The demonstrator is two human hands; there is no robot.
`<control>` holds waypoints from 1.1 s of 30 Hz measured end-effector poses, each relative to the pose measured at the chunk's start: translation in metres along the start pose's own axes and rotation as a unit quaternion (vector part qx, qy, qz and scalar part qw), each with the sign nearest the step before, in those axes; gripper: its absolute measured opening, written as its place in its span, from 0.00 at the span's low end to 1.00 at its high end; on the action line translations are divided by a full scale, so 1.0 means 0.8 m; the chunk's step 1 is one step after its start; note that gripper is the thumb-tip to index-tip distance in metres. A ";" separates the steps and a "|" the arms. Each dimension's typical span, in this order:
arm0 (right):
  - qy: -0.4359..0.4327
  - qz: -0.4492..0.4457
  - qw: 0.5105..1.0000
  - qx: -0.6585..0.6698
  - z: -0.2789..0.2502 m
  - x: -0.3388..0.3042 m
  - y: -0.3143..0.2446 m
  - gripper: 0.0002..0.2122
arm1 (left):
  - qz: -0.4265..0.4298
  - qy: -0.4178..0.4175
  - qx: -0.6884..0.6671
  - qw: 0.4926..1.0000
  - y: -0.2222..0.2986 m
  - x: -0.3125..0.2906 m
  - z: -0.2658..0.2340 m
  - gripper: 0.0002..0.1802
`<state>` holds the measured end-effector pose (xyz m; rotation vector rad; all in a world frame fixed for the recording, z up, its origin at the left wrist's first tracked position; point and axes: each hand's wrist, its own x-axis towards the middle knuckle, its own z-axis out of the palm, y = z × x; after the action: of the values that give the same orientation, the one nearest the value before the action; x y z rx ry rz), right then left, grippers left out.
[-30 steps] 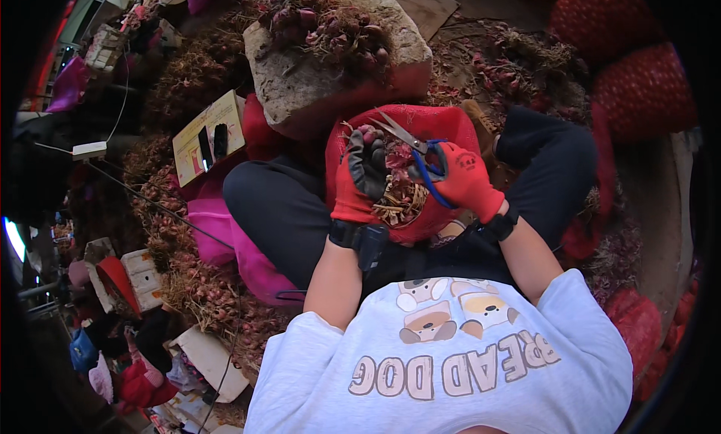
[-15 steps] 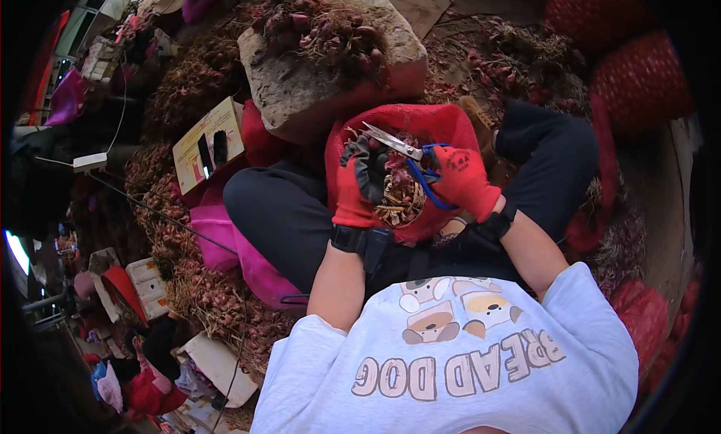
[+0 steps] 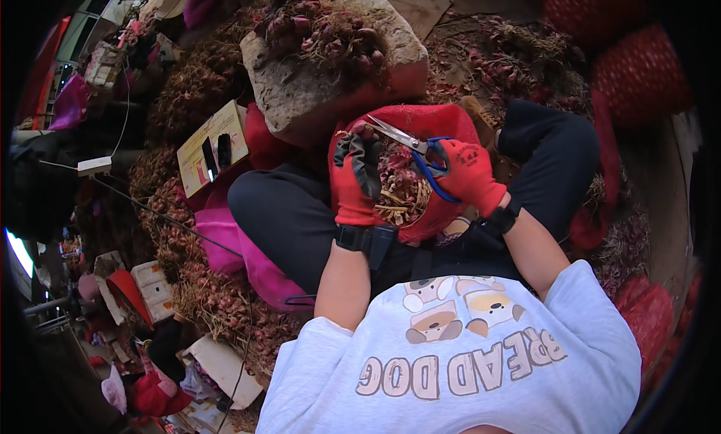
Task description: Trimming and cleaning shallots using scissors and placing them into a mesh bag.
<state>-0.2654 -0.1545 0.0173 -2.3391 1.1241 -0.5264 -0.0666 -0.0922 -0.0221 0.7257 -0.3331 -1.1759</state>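
Observation:
My right hand point(image 3: 472, 177), in a red glove, grips scissors point(image 3: 399, 136) by their blue handles. The blades are parted a little and point to the upper left, over a red mesh bag point(image 3: 443, 117) in my lap. My left hand point(image 3: 354, 182), in a red glove with a dark palm, is curled at the bag's left side, its fingers closed on a small purplish shallot point(image 3: 366, 131) next to the blade tips. Part of the shallot is hidden by the fingers. Dry stem clippings and reddish skins point(image 3: 404, 197) lie inside the bag between my hands.
A pale block point(image 3: 282, 96) ahead bears a heap of shallots with dry stems point(image 3: 330, 39). More bunches point(image 3: 206, 299) cover the ground at left, beside pink mesh point(image 3: 259, 265). A phone point(image 3: 208, 157) lies on a yellowish box point(image 3: 194, 160). Full red sacks point(image 3: 642, 73) stand far right.
My left hand has turned and its fingertips have risen slightly, so the shallot now shows by the blades. The scissors have shifted slightly right, still in my right hand.

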 end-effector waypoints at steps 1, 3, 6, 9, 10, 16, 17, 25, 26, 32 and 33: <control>0.005 -0.011 1.000 -0.011 -0.001 0.000 0.002 0.17 | 0.000 0.004 -0.005 1.000 0.001 -0.001 0.001 0.13; 0.005 -0.022 0.999 -0.028 -0.001 0.000 0.003 0.17 | 0.103 -0.028 0.142 0.984 -0.017 0.005 -0.023 0.13; -0.002 -0.021 0.999 -0.047 0.003 -0.001 0.004 0.17 | 0.160 -0.050 0.185 0.968 -0.025 0.007 -0.032 0.13; -0.006 -0.009 0.997 -0.071 0.005 -0.001 0.008 0.17 | 0.080 -0.022 0.071 0.994 -0.015 0.002 -0.018 0.13; -0.015 0.001 0.997 -0.079 0.005 0.000 0.010 0.16 | 0.038 -0.006 0.021 0.999 -0.010 0.001 -0.010 0.13; -0.070 0.039 0.981 0.175 0.014 -0.002 0.018 0.14 | 0.000 0.062 0.071 0.995 0.005 0.001 0.014 0.13; -0.091 0.057 0.962 0.253 0.019 -0.004 0.024 0.15 | 0.000 0.042 0.068 0.997 0.005 0.002 0.012 0.14; -0.164 0.241 0.788 0.542 0.002 0.013 0.024 0.14 | 0.042 -0.063 0.242 0.967 -0.004 -0.002 0.012 0.12; -0.184 0.258 0.725 0.612 0.004 0.012 0.035 0.14 | 0.038 -0.086 0.263 0.960 -0.005 -0.003 0.022 0.12; -0.102 0.129 0.757 0.632 0.006 0.014 0.021 0.15 | -0.048 -0.079 0.249 0.964 -0.014 -0.013 0.044 0.13; -0.107 0.135 0.767 0.618 0.005 0.014 0.018 0.15 | -0.063 -0.087 0.220 0.969 -0.011 -0.015 0.048 0.12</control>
<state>-0.2654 -0.1706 0.0071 -1.0152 0.6166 -0.5982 -0.1003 -0.0956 0.0016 1.0436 -0.7191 -1.3048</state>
